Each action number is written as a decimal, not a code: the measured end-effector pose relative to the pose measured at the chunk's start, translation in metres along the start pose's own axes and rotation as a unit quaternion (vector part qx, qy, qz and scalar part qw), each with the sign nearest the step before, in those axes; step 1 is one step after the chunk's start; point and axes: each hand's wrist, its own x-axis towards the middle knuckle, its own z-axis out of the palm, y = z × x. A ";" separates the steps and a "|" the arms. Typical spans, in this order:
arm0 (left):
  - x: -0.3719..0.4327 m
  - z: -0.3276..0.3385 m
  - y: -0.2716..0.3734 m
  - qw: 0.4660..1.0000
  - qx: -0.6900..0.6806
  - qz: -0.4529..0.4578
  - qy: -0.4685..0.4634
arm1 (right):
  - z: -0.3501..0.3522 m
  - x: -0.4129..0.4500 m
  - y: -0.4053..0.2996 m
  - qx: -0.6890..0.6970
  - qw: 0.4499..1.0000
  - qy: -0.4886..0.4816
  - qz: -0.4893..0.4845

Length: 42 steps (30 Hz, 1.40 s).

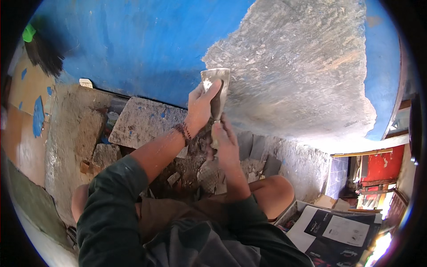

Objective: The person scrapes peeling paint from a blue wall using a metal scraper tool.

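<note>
Both hands are on one putty knife (218,95) with a wide metal blade, its edge up against a wall at the border of blue paint (150,43) and bare grey plaster (300,66). My left hand (201,101) grips the tool near the blade, thumb laid along it; a braided bracelet circles that wrist. Lower down, my right hand (225,138) is closed around the handle end, slightly blurred. The blade covers the wall just behind it.
A flat stone slab (146,121) and broken masonry blocks (106,155) lie below the wall. Rubble is between my knees. A dark-bristled broom (45,55) leans at upper left, near blue paint flakes (38,115). At lower right stands a box with a printed cardboard sheet (343,230).
</note>
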 end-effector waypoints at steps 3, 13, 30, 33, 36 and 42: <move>-0.007 0.019 0.008 0.992 -0.110 -0.055 -0.017 | -0.004 -0.013 -0.035 -0.048 0.998 -0.027 -0.022; -0.010 0.058 0.010 0.962 -0.252 -0.098 0.029 | -0.021 0.002 -0.086 -0.314 0.939 -0.010 -0.139; 0.000 0.044 -0.017 0.960 -0.265 -0.088 -0.032 | -0.012 -0.003 -0.109 -0.508 0.841 0.013 -0.187; -0.007 0.048 -0.011 0.967 -0.217 -0.135 -0.010 | -0.017 -0.012 -0.109 -0.451 0.884 0.017 -0.122; -0.003 0.043 -0.020 0.965 -0.233 -0.116 -0.020 | -0.021 -0.006 -0.098 -0.416 0.905 0.025 -0.090; -0.007 0.044 -0.011 0.972 -0.193 -0.134 -0.025 | -0.030 -0.006 -0.085 -0.405 0.902 0.028 -0.148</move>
